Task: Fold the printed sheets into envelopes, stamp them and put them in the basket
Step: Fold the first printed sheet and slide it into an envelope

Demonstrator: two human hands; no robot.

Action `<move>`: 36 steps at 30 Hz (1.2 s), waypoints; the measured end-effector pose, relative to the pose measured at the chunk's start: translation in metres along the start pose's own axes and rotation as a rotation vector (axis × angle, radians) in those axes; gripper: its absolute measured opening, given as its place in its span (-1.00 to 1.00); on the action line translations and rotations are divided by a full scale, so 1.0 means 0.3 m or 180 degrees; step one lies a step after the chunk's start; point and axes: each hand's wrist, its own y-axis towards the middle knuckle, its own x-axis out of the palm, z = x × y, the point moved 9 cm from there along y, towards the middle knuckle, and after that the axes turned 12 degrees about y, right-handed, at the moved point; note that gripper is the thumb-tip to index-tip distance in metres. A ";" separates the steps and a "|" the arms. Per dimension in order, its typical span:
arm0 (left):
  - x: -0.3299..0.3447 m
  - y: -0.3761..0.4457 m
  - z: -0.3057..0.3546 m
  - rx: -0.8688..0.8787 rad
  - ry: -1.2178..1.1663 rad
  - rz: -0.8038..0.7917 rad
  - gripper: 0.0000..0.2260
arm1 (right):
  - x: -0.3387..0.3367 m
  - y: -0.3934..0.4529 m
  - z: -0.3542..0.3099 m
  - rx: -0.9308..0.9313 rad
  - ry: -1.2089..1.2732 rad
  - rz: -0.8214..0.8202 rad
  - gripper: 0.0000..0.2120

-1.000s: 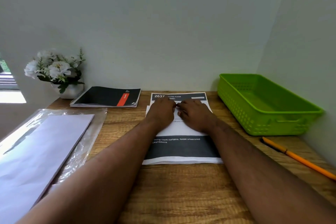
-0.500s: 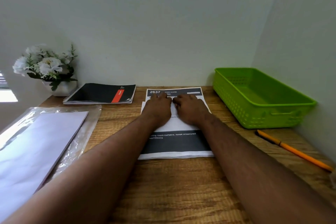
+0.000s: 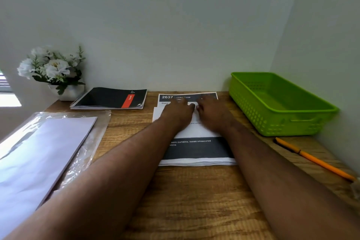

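The printed sheets point(image 3: 196, 148) are pinned flat by the left hand point(image 3: 178, 112) and right hand point(image 3: 212, 115), fingers seemingly spread, probably to sharpen a fold at the far end.

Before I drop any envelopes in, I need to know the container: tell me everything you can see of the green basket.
The green basket is a shallow rectangular tray of bright lime plastic, with perforated walls, a rolled rim and a handle slot in its near end. It sits upright on the wooden table, at the far right against the wall corner, and looks empty. Nothing visibly touches it; an orange pencil lies just in front.
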 end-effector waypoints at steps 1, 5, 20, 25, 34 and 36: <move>-0.004 0.000 0.004 -0.0010 0.0003 -0.0020 -0.65 | 0.036 -0.002 -0.003 0.0067 0.0327 -0.0251 -0.71; -0.019 -0.012 -0.001 -0.0107 0.0188 -0.0077 -0.67 | 0.087 -0.017 0.020 0.0421 0.0365 -0.0732 -0.64; -0.031 -0.061 -0.214 -0.0896 -0.0205 0.0612 -0.73 | 0.097 -0.009 0.021 0.0321 0.0329 -0.0766 -0.62; 0.060 -0.032 -0.221 -0.0946 -0.0787 0.0313 -0.68 | 0.102 -0.005 0.023 0.0298 0.0314 -0.0724 -0.58; 0.080 -0.027 -0.224 -0.0965 -0.1062 0.0304 -0.75 | 0.087 -0.008 0.022 0.0340 0.0341 -0.0665 -0.61; 0.078 -0.028 -0.229 -0.0965 -0.1103 0.0337 -0.72 | 0.072 -0.012 0.032 0.0461 0.0324 -0.0569 -0.61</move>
